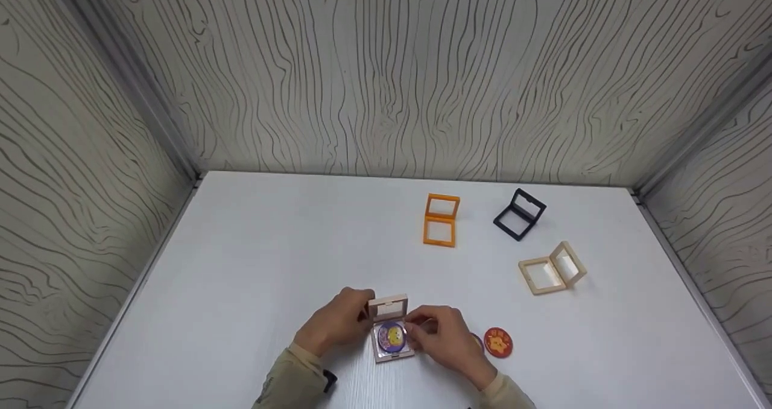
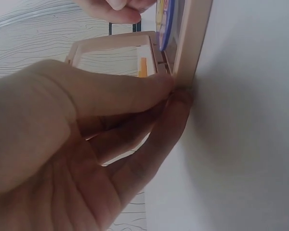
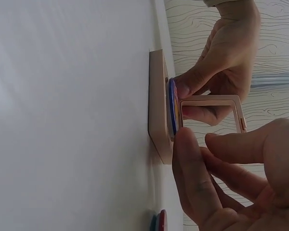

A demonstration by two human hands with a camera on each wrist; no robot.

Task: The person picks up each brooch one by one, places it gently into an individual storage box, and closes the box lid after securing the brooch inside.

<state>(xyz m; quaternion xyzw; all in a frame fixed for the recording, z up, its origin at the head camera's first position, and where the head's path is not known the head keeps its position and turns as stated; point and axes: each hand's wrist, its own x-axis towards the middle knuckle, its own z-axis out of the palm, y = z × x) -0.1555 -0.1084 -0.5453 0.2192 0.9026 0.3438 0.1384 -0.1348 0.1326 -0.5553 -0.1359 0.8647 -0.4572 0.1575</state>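
A pale pink display frame [image 1: 395, 357] stands unfolded on the white table, its lid raised at the back. On the clear film of its lower half lies a round purple badge [image 1: 392, 336] with a yellow figure. My left hand [image 1: 339, 320] pinches the frame's left edge near the hinge between thumb and index finger, plain in the left wrist view. From the right, my right hand [image 1: 447, 339] touches the frame's edge beside the badge with the index fingertip. In the right wrist view its thumb stays apart from that finger, with nothing gripped between them.
A red round badge [image 1: 499, 342] with a star lies right of my right hand, and another badge [image 1: 478, 341] is partly hidden behind it. Farther back stand unfolded frames: orange [image 1: 439, 244], black [image 1: 506, 231] and cream [image 1: 547, 290]. Wood-patterned panels [image 1: 386, 77] enclose the table.
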